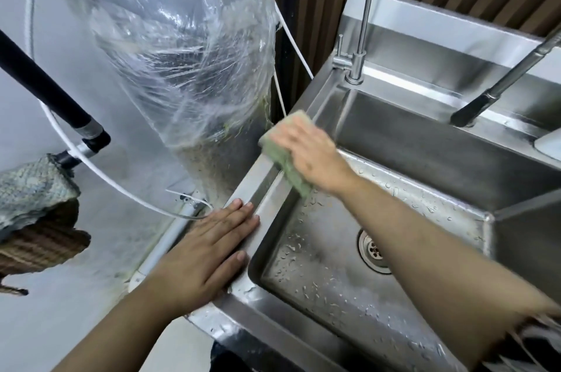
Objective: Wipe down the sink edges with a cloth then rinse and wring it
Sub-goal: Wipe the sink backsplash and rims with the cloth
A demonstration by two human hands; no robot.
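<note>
The fingers (290,136) of the right hand (309,156) are curled down over a green cloth (283,159), pressing it onto the left edge of the steel sink (243,186); hand and cloth are blurred. The cloth is folded into a thick pad that lies across the rim, its lower end hanging slightly over the inner wall of the basin. The fingers (243,216) of the left hand (203,253) are stretched out flat and close together, holding nothing, palm down on the same rim nearer the camera, the thumb lying at the inner lip. Both bare forearms reach in from the lower part of the view, the right one crossing above the basin. Water drops speckle the basin floor around the round drain (374,251). At the far corner of the sink a slim tap (361,37) rises, and a dark sprayer head (473,110) hangs in from the right. Just left of the sink stands a large grey tank (182,46) wrapped in clear plastic film, with a white hose (100,177) curving past its foot. At far left a crumpled rag (33,189) hangs by a black pipe (45,89).
</note>
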